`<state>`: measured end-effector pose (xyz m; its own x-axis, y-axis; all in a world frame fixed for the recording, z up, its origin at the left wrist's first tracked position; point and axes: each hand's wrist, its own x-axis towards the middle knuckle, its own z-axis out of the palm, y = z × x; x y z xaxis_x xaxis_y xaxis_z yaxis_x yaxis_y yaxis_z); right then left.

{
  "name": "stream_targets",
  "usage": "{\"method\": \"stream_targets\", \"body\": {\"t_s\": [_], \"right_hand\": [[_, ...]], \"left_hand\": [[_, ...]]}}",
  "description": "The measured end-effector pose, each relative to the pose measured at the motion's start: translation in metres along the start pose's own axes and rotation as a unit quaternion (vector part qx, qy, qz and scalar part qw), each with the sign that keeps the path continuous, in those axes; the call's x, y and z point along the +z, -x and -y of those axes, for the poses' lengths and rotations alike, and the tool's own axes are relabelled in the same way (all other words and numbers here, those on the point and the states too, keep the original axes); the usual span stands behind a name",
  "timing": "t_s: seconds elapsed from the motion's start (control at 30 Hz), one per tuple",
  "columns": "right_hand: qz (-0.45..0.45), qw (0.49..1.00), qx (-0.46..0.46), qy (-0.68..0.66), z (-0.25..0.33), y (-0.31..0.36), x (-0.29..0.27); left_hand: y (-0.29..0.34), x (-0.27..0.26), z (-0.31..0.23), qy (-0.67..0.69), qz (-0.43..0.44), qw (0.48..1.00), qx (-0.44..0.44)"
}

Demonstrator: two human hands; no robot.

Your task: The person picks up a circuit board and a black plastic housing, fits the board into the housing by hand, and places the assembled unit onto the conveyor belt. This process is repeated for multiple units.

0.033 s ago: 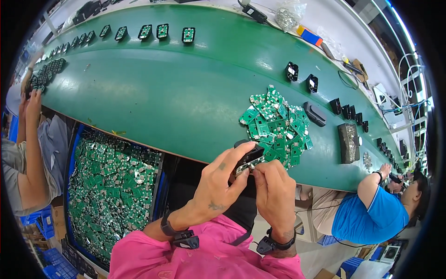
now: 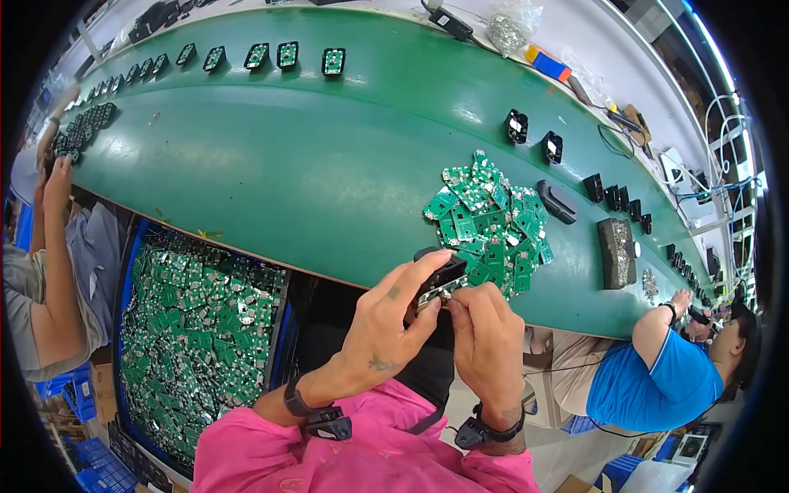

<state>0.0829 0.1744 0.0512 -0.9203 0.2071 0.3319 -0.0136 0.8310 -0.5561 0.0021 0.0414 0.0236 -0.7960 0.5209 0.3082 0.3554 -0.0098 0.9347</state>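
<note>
My left hand (image 2: pixel 385 316) is closed around a black plastic housing (image 2: pixel 446 269), held tilted over the bench's front edge. A small circuit board (image 2: pixel 441 292) with silvery parts shows along the housing's near side. Thumb and fingertips of my right hand (image 2: pixel 486 338) are pinched together at the right end of that board; what exactly lies between them is hidden. Just beyond my hands is a loose heap of green circuit boards (image 2: pixel 485 222) on the green bench (image 2: pixel 271 172). A dark, rounded plastic case (image 2: pixel 557 202) lies right of the heap.
A blue-edged bin (image 2: pixel 197 329) full of circuit boards stands at my left. Black housings with boards (image 2: pixel 287 55) line the far side; more housings (image 2: pixel 552 148) run down the right. A dark block (image 2: pixel 616 253) sits near a person in blue (image 2: pixel 657 378). Another person works far left.
My hands and the housing look practically unmoved. At the far left, the other person's hand and arm have shifted slightly.
</note>
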Motion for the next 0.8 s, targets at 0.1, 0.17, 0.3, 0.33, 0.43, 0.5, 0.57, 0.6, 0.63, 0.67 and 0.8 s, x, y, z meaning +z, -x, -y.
{"method": "stream_targets", "body": {"t_s": [0.1, 0.17, 0.3, 0.33, 0.43, 0.5, 0.57, 0.6, 0.63, 0.67, 0.8], "right_hand": [[0.001, 1.0, -0.012, 0.009, 0.002, -0.001, -0.006], [0.018, 1.0, 0.0, 0.019, 0.004, -0.003, -0.007], [0.031, 0.999, -0.004, 0.042, 0.003, -0.003, -0.008], [0.046, 0.997, -0.008, 0.059, 0.003, -0.003, -0.008], [0.081, 0.992, -0.019, 0.093, 0.001, -0.004, -0.014], [0.102, 0.988, -0.031, 0.109, 0.0, -0.005, -0.019], [0.14, 0.983, -0.042, 0.111, -0.003, -0.006, -0.022], [0.141, 0.983, -0.042, 0.111, -0.004, -0.007, -0.022], [0.143, 0.983, -0.048, 0.106, -0.006, -0.007, -0.023], [0.146, 0.983, -0.055, 0.099, -0.007, -0.008, -0.023], [0.17, 0.978, -0.057, 0.106, -0.009, -0.009, -0.022]], "left_hand": [[-0.001, 0.001, -0.001, 0.008, 0.013, 1.0, -0.025], [-0.001, 0.002, 0.001, -0.019, 0.01, 1.0, 0.001], [-0.001, 0.003, 0.003, -0.052, 0.013, 0.998, 0.021], [0.0, 0.003, 0.008, -0.088, 0.016, 0.995, 0.049], [0.0, 0.005, 0.006, -0.109, 0.032, 0.992, 0.061], [0.0, 0.005, 0.003, -0.094, 0.042, 0.994, 0.043], [-0.001, 0.004, 0.003, -0.059, 0.053, 0.997, 0.013], [-0.001, 0.004, 0.003, -0.058, 0.053, 0.997, 0.012], [-0.002, 0.003, 0.003, -0.059, 0.065, 0.996, 0.002], [-0.002, 0.003, 0.003, -0.06, 0.078, 0.995, -0.008], [-0.001, 0.002, 0.007, -0.089, 0.086, 0.992, 0.004]]}}
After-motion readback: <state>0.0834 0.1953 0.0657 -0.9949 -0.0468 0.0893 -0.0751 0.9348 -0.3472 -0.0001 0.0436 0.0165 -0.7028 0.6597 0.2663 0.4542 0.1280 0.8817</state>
